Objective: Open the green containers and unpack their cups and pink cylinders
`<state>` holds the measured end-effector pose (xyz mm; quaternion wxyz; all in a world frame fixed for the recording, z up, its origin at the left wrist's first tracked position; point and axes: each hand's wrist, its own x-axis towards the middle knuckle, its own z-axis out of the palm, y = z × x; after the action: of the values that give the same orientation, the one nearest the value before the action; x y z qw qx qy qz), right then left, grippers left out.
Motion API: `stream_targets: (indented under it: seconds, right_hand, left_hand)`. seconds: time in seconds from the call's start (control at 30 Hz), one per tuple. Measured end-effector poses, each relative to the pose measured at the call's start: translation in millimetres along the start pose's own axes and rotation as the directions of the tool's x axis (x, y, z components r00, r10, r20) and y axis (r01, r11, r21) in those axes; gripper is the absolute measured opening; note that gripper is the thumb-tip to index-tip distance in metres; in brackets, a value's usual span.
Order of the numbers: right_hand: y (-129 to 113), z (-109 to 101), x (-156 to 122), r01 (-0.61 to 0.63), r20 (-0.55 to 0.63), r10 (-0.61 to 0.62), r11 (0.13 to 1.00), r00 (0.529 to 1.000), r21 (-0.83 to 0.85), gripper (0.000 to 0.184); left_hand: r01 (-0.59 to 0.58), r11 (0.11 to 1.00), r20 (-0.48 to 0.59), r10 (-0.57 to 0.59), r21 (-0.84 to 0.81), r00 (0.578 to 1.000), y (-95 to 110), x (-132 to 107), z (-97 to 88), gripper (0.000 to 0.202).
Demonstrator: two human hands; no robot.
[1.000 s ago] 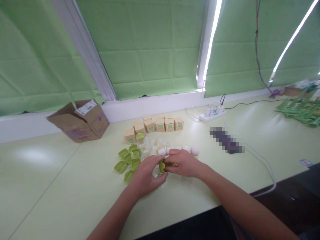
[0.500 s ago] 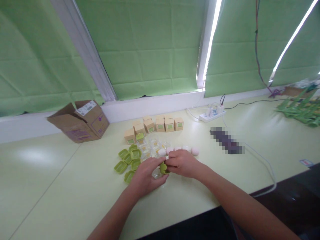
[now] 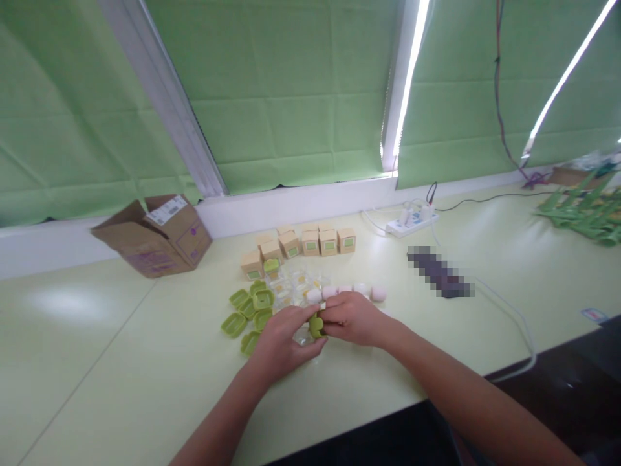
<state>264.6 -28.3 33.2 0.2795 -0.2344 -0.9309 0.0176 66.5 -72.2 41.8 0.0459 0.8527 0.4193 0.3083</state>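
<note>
My left hand (image 3: 284,340) and my right hand (image 3: 353,317) meet over the pale green table (image 3: 121,362), both with fingers closed around a small green plastic tray (image 3: 316,325). A clear wrapper (image 3: 303,334) lies under my left fingers. Just left of the hands sit several green trays (image 3: 250,309). Behind the hands lie clear packets with yellow pieces (image 3: 295,285) and a row of pale pink round pieces (image 3: 354,290).
Several small tan boxes with green labels (image 3: 310,243) stand behind the trays. An open cardboard box (image 3: 155,234) lies at the back left. A white power strip (image 3: 412,220) with cables, a dark blurred object (image 3: 439,272) and green strips (image 3: 582,210) are on the right.
The green tray has been turned between the hands and less of it shows. My right hand has shifted slightly left and back. The left hand stays put.
</note>
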Motion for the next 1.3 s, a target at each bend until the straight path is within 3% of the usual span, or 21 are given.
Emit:
stream_targets:
  seconds: [0.37, 0.77, 1.1, 1.3]
  right_hand:
    - [-1.0, -6.7, 2.2, -0.036, 0.071, 0.031, 0.997, 0.997, 0.07, 0.013]
    - [4.4, 1.4, -1.4, 0.041, -0.02, -0.043, 0.997, 0.999, -0.071, 0.024]
    - [1.7, -1.3, 0.0, 0.042, 0.027, -0.038, 0.99, 0.999, -0.137, 0.014]
    - [-2.2, -5.2, 0.9, 0.019, -0.005, -0.02, 0.995, 1.0, -0.093, 0.01]
  left_hand:
    - [-0.023, 1.0, 0.009, 0.023, 0.016, 1.0, -1.7, -1.5, 3.0, 0.046]
    - [-0.008, 0.999, 0.004, 0.008, 0.032, 1.0, -0.9, -1.0, 1.1, 0.044]
    - [-0.014, 1.0, 0.004, 0.014, 0.013, 1.0, 0.7, -0.5, 0.5, 0.045]
    - [-0.018, 1.0, 0.002, 0.018, -0.002, 1.0, 1.6, 0.8, -1.0, 0.044]
